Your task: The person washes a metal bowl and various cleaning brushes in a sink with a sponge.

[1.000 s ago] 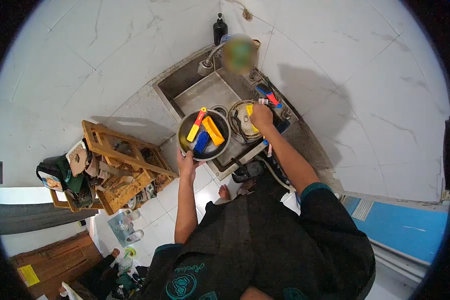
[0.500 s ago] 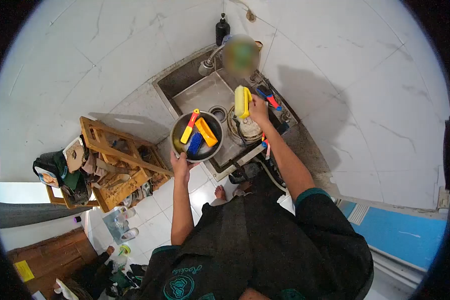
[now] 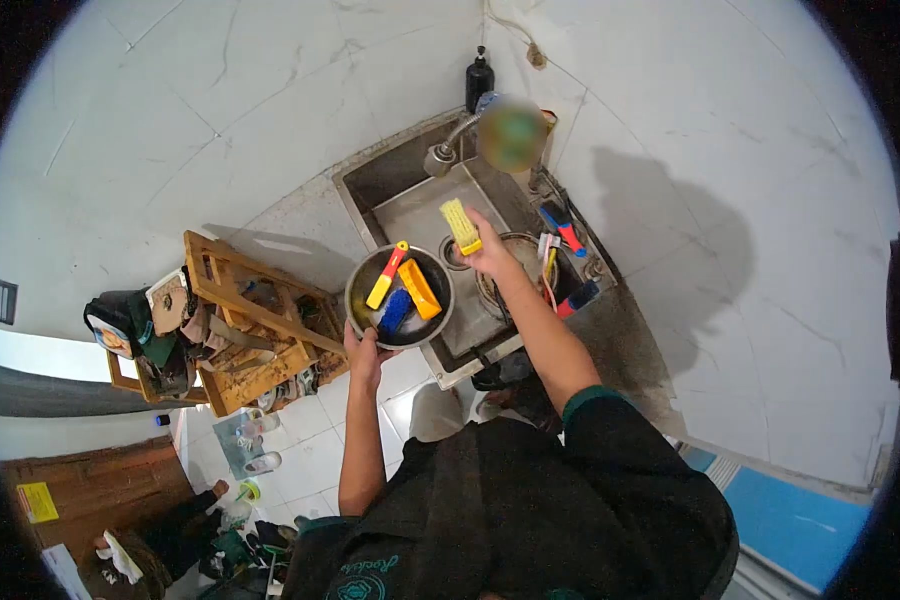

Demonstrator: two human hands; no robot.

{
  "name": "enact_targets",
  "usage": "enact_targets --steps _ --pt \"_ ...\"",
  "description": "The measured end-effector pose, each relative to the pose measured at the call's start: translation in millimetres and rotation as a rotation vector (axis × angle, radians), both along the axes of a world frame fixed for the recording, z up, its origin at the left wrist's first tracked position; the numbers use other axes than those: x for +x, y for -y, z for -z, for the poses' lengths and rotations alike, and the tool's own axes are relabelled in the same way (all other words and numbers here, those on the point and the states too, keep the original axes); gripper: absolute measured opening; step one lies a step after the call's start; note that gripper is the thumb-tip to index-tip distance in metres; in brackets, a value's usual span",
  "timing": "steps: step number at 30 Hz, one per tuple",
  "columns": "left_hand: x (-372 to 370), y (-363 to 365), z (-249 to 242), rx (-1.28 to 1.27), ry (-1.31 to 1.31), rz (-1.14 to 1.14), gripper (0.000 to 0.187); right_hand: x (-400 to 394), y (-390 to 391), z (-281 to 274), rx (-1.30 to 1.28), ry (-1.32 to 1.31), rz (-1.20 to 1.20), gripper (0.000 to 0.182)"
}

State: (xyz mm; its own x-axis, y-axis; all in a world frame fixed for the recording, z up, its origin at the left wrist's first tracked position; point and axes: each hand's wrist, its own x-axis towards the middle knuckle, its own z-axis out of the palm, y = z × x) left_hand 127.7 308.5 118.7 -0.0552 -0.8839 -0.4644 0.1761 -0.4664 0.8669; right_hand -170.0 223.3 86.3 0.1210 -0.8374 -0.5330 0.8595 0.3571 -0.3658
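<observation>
My left hand (image 3: 365,353) grips the near-left rim of a round metal bowl (image 3: 351,303), holding it beside the sink's left edge. Inside the bowl lie a brush with blue bristles (image 3: 395,312), an orange-yellow plastic piece (image 3: 420,290) and a red-and-yellow handle (image 3: 387,276). Closed round a yellow scrub brush (image 3: 460,228), my right hand (image 3: 485,248) is over the sink, right of the bowl and apart from it. The yellow bristles point up and away from me.
The sink (image 3: 425,210) has a flexible tap (image 3: 440,158). On its right side are a red-and-blue handled brush (image 3: 565,230) and a round container holding several tools (image 3: 550,262). A black pump bottle (image 3: 479,80) stands behind; a wooden rack (image 3: 260,345) is at left.
My right hand has moved left toward the bowl, and the yellow brush has turned in it. More of the tools beneath my right arm now show. The camera view has shifted slightly.
</observation>
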Motion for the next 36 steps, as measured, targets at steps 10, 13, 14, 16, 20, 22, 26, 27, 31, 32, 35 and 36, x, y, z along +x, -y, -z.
enact_targets --steps 10,13,14,16,20,22,26,27,31,32,35,36 --pt "20.2 17.4 -15.1 -0.003 0.048 0.058 0.055 4.0 74.4 2.1 0.017 -0.039 0.084 0.046" --pt "20.1 38.0 -9.8 0.003 0.038 0.087 0.054 -3.5 74.6 8.3 -0.035 -0.117 0.061 0.041" --pt "19.5 45.4 -8.8 0.012 0.040 0.092 0.054 -4.8 75.4 6.6 -0.056 -0.187 0.049 0.039" --pt "19.8 56.7 -8.2 0.015 0.014 0.115 0.053 -4.1 73.0 3.6 -0.062 -0.295 0.071 0.035" --pt "21.1 84.0 1.6 0.039 0.005 0.164 0.053 -2.2 65.8 -25.5 -0.022 -0.408 0.216 0.033" --pt "26.5 94.6 21.4 0.010 -0.037 0.155 0.056 -2.7 62.9 -24.4 0.009 -0.460 0.205 0.034" --pt "37.5 113.8 32.1 0.037 -0.029 0.193 0.058 -1.0 60.1 -19.1 0.074 -0.535 0.210 0.036" --pt "38.5 119.4 32.8 0.029 -0.040 0.195 0.058 0.3 60.4 -21.9 0.086 -0.539 0.257 0.036" --pt "36.9 136.1 30.6 0.012 -0.030 0.240 0.058 3.8 54.6 -26.0 0.120 -0.607 0.229 0.038" --pt "33.1 141.9 26.5 0.005 -0.019 0.259 0.057 2.7 52.4 -26.7 0.114 -0.584 0.249 0.039" --pt "20.8 163.6 20.4 0.014 0.035 0.304 0.051 -1.6 46.4 -27.9 0.087 -0.524 0.361 0.039" --pt "16.4 171.8 26.9 0.013 0.051 0.315 0.051 -1.4 42.0 -27.4 0.078 -0.501 0.409 0.039"
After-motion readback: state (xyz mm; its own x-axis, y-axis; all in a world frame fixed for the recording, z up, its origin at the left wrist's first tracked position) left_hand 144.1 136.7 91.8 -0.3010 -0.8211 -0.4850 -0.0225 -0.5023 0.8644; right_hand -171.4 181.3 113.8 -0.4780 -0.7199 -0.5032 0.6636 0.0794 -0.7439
